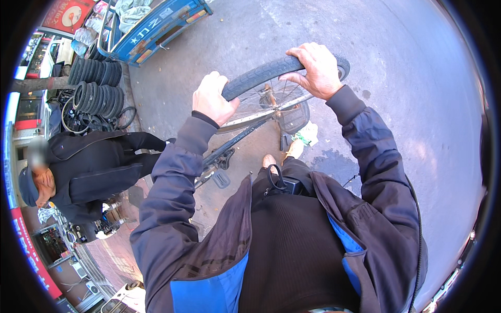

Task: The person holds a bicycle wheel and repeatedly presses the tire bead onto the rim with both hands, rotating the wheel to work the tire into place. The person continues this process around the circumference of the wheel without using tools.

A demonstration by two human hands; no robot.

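A bicycle wheel stands in front of me, its black tyre (263, 74) curving across the top. My left hand (215, 98) is closed around the tyre's left side, thumb on the near side. On the tyre's right side my right hand (317, 70) is closed too, fingers over the top and thumb beneath. Spokes and a rusty hub (270, 96) show below the tyre. The dark bicycle frame (235, 140) slants down to the left, to a pedal (221, 179). Whether the tyre is fully seated on the rim is hidden by my hands.
A person (99, 167) in dark clothes is at the left. Stacked tyres (99, 99) lie behind them, and a blue cart (156, 36) stands at the far left. Near my feet are a crumpled white-green bag (309, 133) and a wet patch (334, 169) on the pavement.
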